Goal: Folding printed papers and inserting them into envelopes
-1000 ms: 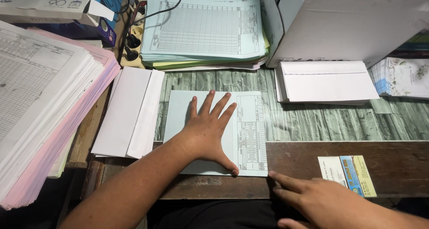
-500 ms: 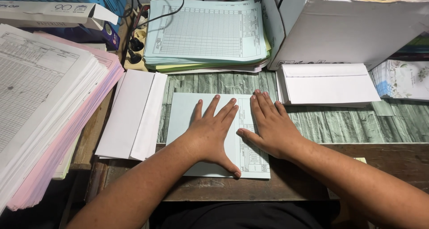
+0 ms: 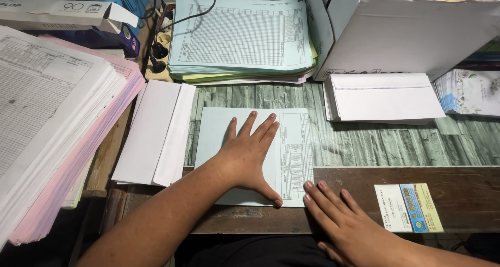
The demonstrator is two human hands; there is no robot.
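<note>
A folded pale blue printed sheet (image 3: 291,142) lies on the desk in front of me. My left hand (image 3: 249,155) rests flat on it, fingers spread, pressing it down. My right hand (image 3: 344,220) sits at the desk's front edge, fingers apart, its fingertips touching the sheet's lower right corner. A white envelope (image 3: 153,131) with its flap open lies just left of the sheet. A stack of white envelopes (image 3: 383,98) lies to the right.
A thick stack of white and pink forms (image 3: 47,121) fills the left side. Pale blue forms (image 3: 242,35) are piled at the back, beside a power strip (image 3: 159,53). A white cardboard box (image 3: 401,27) stands back right. Small cards (image 3: 409,207) lie at the front right.
My right hand went onto the sheet beside my left hand, then drew back to the sheet's lower right corner. My left hand stayed pressed on the sheet.
</note>
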